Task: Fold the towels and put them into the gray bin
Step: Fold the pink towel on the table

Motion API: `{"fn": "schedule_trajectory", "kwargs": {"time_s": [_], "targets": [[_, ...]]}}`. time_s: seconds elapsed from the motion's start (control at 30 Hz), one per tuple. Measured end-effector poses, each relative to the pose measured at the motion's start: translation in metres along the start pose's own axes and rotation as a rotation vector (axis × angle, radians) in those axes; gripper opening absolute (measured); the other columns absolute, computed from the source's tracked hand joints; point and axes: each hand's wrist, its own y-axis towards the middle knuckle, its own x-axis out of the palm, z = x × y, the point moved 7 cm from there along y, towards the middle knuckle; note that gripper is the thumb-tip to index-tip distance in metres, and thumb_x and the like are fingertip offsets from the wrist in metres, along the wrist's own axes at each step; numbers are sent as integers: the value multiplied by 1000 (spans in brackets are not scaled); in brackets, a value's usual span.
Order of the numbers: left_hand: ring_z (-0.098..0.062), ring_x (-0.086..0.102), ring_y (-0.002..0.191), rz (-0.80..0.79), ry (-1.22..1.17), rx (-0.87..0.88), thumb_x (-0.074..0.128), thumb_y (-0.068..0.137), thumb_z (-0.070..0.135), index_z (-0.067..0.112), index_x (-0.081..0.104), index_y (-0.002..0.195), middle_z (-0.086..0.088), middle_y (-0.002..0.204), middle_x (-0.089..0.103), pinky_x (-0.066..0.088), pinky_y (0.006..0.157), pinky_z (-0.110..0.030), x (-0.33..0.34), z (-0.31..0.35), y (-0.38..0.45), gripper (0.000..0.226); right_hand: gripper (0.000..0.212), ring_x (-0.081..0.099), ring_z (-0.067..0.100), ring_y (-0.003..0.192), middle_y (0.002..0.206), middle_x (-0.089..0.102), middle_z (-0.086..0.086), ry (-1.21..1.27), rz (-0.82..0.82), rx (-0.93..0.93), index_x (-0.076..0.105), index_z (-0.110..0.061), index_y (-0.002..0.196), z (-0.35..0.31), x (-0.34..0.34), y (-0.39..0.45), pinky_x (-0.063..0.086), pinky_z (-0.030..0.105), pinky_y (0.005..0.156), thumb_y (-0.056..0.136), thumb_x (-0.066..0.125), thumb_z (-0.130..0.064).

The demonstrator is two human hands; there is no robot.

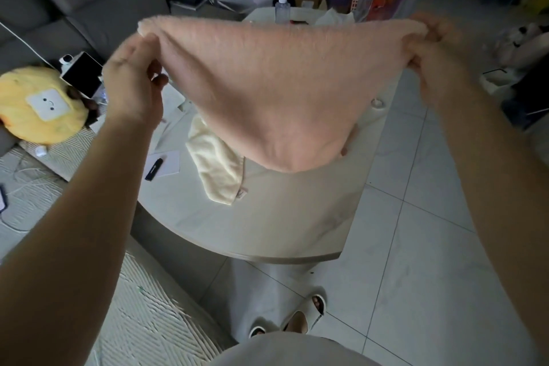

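Holding the pink towel (276, 92) stretched by its top corners, left hand (133, 80) and right hand (436, 53) fingers pinching, we judge folding comes next (gray bin unseen), the cream towel (217, 163) waiting on the tabletop (297, 223).

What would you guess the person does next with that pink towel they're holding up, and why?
Probably bring the two hands together to fold it in half. The left hand and right hand each pinch a top corner of the pink towel, which hangs spread in the air above the table, unfolded. No gray bin shows.

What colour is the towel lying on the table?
Cream towel; head view.
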Motion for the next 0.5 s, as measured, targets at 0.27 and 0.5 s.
{"fn": "schedule_trajectory", "kwargs": {"time_s": [0.27,0.5], "targets": [[-18,39,62,142,162,-478,58,66,16,20,56,57,-2,63,43,29,61,-32,-106,-170,-152,10,25,66,17,71,77,71,-1,-364,-238,351,72,-12,96,163,-44,-119,55,21,61,80,69,8],[-25,57,71,107,495,-1085,58,95,10,7,67,100,-15,84,63,44,61,-28,-154,-291,-298,11,14,57,25,76,84,68,15,-590,-369,772,71,-4,94,287,-70,-251,40,31,65,85,63,4]]}}
